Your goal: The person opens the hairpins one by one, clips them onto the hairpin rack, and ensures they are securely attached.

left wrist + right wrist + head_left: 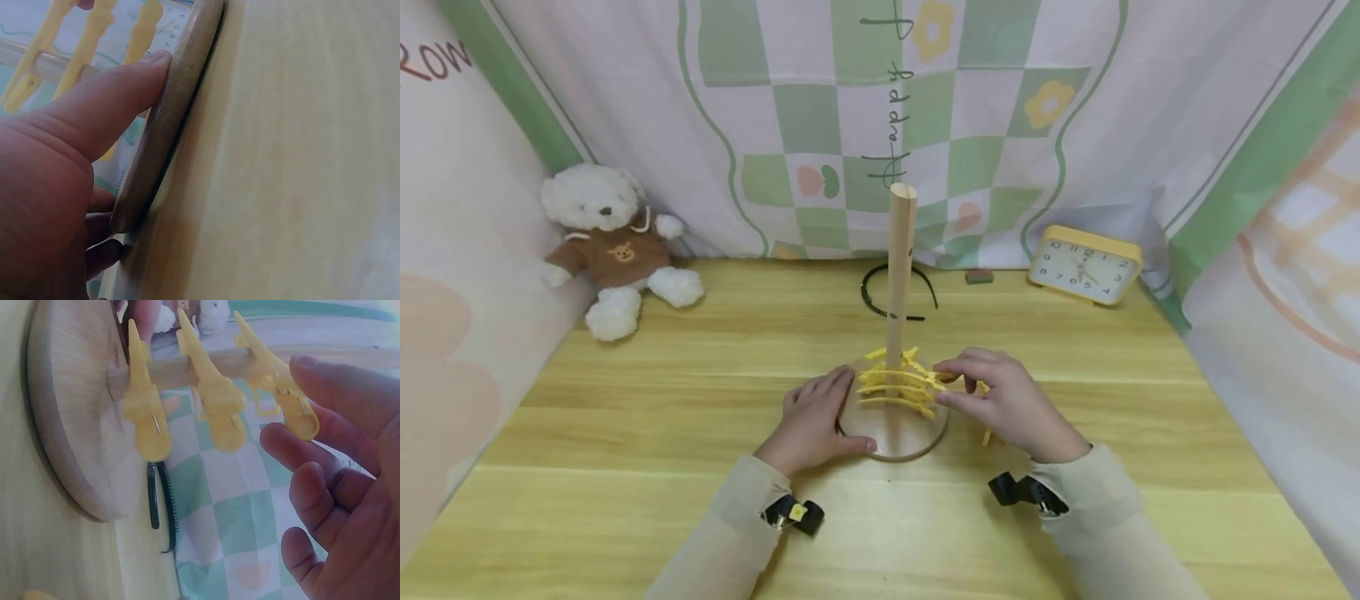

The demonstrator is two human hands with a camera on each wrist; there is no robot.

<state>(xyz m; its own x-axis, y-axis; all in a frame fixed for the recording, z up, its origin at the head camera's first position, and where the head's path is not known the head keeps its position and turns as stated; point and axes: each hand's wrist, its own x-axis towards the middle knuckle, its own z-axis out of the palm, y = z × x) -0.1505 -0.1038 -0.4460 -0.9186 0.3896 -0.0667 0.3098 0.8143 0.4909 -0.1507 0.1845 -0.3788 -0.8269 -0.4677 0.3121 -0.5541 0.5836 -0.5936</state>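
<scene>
A wooden post [898,250] rises from a round wooden base [898,437]. Several yellow hair clips [891,387] are clamped across the post's lower part, one above another. My left hand [812,425] holds the base by its left rim, the thumb [131,84] on the rim and the fingers along the side. At the uppermost clip in the right wrist view [275,372], my right hand [1000,400] has thumb and index finger at its tail end, pinching it. More yellow clips [987,437] lie on the table, partly hidden by the right hand.
Behind the post lies a thin black headband [867,292], and farther back a small grey-and-red block [979,276]. A white teddy bear [617,250] sits at the back left. A yellow alarm clock [1084,265] stands at the back right, before a patterned curtain [805,117].
</scene>
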